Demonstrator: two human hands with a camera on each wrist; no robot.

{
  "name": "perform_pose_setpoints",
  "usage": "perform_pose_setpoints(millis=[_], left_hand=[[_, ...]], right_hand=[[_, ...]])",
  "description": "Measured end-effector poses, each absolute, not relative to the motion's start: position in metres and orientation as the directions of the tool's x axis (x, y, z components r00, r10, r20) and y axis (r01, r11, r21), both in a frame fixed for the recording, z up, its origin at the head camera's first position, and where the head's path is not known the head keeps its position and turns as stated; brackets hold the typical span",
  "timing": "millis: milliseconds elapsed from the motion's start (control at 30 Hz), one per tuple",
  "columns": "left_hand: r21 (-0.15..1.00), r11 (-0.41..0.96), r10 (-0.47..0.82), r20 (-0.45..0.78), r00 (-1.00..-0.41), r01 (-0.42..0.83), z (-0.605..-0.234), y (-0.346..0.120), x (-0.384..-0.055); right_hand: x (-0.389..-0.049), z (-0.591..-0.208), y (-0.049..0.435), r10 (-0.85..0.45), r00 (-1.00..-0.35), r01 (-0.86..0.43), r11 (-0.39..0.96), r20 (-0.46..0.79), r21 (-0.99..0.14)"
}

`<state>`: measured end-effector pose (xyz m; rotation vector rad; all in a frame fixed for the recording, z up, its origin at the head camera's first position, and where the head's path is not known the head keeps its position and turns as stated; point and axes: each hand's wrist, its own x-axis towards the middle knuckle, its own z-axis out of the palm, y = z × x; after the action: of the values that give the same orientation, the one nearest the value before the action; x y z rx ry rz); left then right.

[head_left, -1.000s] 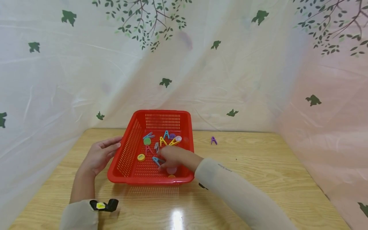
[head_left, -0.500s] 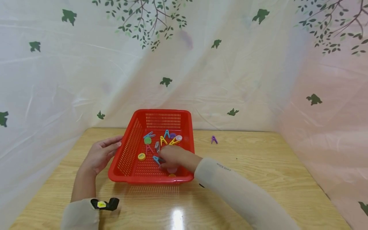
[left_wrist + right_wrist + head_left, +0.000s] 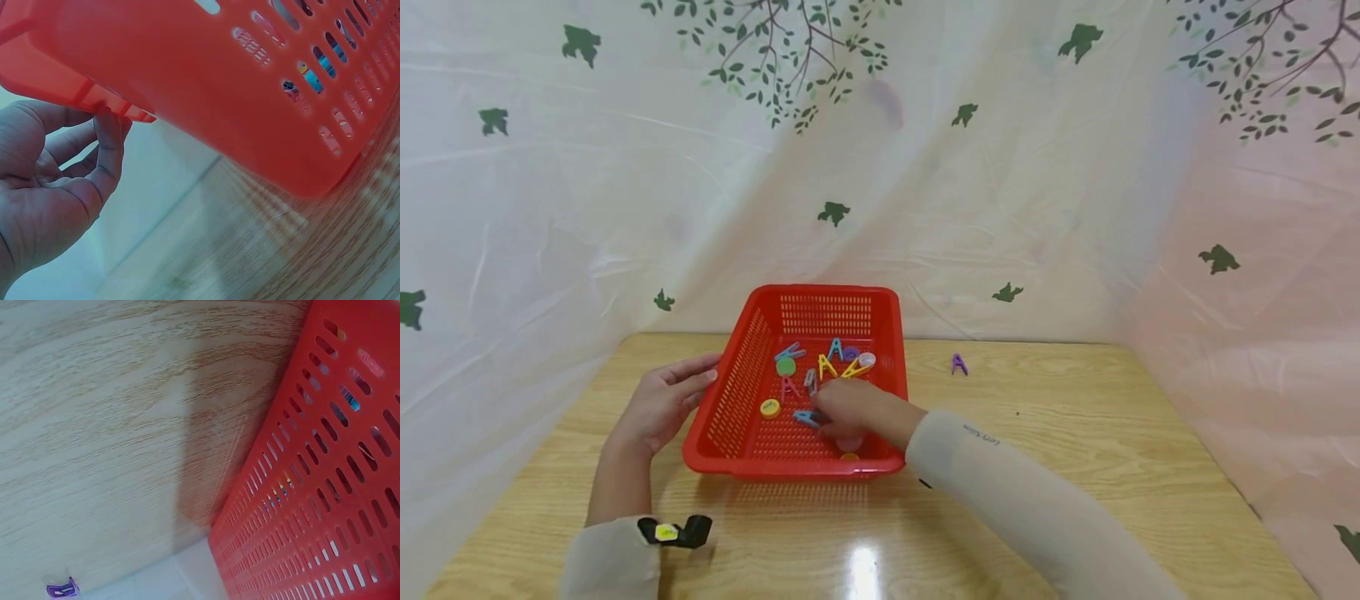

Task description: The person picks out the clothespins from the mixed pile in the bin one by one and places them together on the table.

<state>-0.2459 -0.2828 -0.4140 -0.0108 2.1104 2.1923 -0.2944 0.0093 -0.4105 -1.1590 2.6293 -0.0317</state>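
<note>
Red basket (image 3: pixel 790 468), left hand (image 3: pixel 658 408) at its rim and right hand (image 3: pixel 853 410) inside

The left hand pinches the side rim, its bent thumb and fingers nearly together on the edge. The right hand reaches down into the basket, fingers curled and pinching one end of a blue clothespin (image 3: pixel 805 419); the other end points out to the left of the fingertips. Farther left of these fingers lies a yellow cap (image 3: pixel 770 408). Just beyond them is a grey clothespin (image 3: pixel 809 381), with a pink clothespin (image 3: pixel 786 383) to its left. Farther beyond lie a green cap (image 3: pixel 786 366), two light-blue clothespins (image 3: pixel 790 352), two yellow clothespins (image 3: pixel 854 367), a purple cap (image 3: pixel 851 354) and a white cap (image 3: pixel 867 360). Nearer the person than the right fingers are a pale pink cap (image 3: pixel 850 444), partly covered by the hand, and an orange cap (image 3: pixel 849 457). Outside the basket, beyond the right fingers and well to their right, a purple clothespin (image 3: pixel 959 364) rests on the wooden table (image 3: pixel 1037 433).
</note>
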Motion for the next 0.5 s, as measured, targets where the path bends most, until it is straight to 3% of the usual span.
perform_pose_setpoints(millis=[500], left_hand=[[0.998, -0.041, 0.078, -0.045, -0.996, -0.048, -0.4141, -0.2835, -0.246]], right_hand=[[-0.2938, -0.4052, 0.0106, -0.709, -0.672, -0.667, 0.705, -0.214, -0.239]])
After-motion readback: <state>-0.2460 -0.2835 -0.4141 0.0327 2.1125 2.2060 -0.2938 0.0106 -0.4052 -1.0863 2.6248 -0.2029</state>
